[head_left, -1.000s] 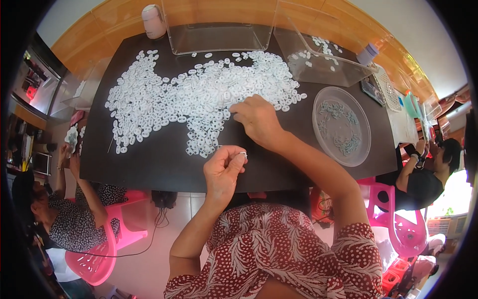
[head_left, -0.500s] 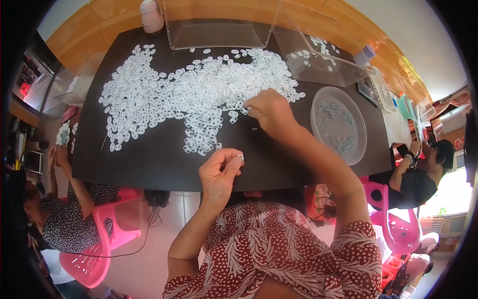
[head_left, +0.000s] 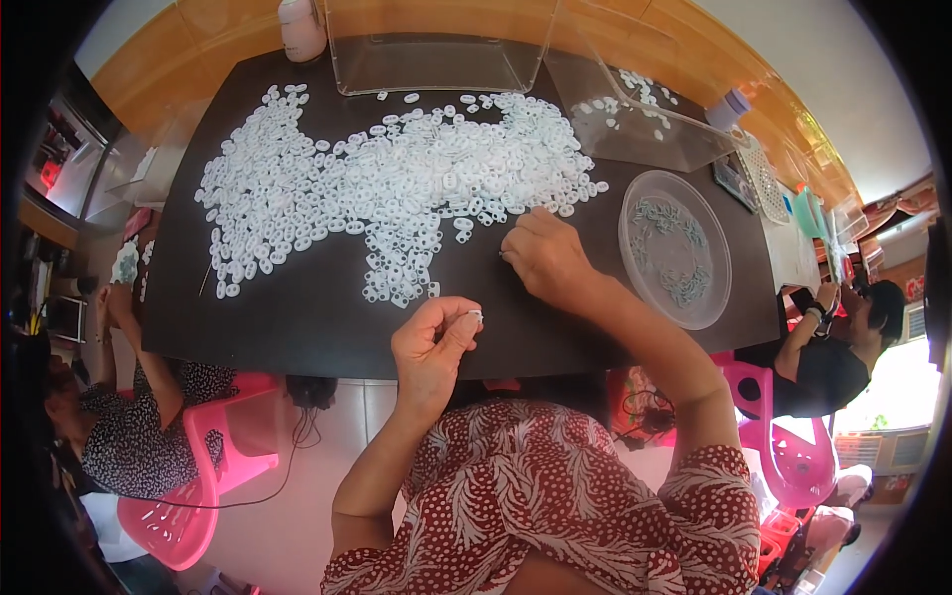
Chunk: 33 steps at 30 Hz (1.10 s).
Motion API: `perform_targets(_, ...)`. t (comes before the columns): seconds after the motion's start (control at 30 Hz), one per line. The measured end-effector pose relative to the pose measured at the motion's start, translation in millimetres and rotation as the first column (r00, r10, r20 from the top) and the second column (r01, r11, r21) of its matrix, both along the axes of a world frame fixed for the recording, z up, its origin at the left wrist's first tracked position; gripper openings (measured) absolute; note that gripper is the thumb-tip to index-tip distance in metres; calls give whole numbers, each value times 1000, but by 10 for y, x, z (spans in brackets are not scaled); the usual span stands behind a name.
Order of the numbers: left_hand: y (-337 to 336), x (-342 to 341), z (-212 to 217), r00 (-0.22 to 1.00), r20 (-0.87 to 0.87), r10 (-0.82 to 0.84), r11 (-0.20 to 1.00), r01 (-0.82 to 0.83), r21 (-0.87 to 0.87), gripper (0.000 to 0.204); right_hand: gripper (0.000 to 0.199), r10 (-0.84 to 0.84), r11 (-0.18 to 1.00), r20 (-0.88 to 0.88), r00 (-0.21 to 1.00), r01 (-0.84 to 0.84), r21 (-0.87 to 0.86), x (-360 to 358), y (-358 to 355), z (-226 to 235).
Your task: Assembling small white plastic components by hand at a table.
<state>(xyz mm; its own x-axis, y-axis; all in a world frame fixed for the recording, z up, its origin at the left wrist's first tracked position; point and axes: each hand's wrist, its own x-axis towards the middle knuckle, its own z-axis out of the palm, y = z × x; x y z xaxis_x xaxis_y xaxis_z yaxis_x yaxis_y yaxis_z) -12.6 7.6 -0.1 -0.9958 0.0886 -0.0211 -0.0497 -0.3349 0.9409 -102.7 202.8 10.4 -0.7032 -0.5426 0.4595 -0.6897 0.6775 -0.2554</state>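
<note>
My left hand (head_left: pixel 428 342) is closed near the table's front edge, pinching a small white plastic piece (head_left: pixel 477 315) between thumb and forefinger. To its right and farther off, my right hand (head_left: pixel 543 256) is low over the dark table, its fingers bent and pressed together. A tiny dark speck shows at its fingertips, too small to name. Beyond both hands spreads a large heap of small white oval plastic pieces with holes (head_left: pixel 446 164). A tongue of these pieces (head_left: pixel 402 263) reaches toward my left hand. A few loose ones (head_left: pixel 463 230) lie left of my right hand.
Right of my right hand stands a round clear tray (head_left: pixel 725 288) with small grey-green parts (head_left: pixel 684 288). Clear plastic boxes (head_left: pixel 436 92) stand at the back, beside a pink bottle (head_left: pixel 301 32) and a purple-capped bottle (head_left: pixel 727 109). Other people sit at left and right.
My right hand has drawn back from the heap's edge toward me. It now covers the spot where a tiny Y-shaped piece lay. My left hand has barely moved.
</note>
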Motion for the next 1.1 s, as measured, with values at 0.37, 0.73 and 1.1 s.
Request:
perform_targets(0.37,109,-144,26,977,-130,171,972,-189,-139,12,11,122,861,789,603,332,-386,180,-100,331)
perform_targets(0.73,88,-307,76,980,-196,31,902,-112,-417,10,12,273,816,869,412,380,-436,194,-135,383)
perform_targets(1.1,97,-412,231,992,124,7,965,26,-262,9,14,227,718,831,508,489,-495,253,-209,274)
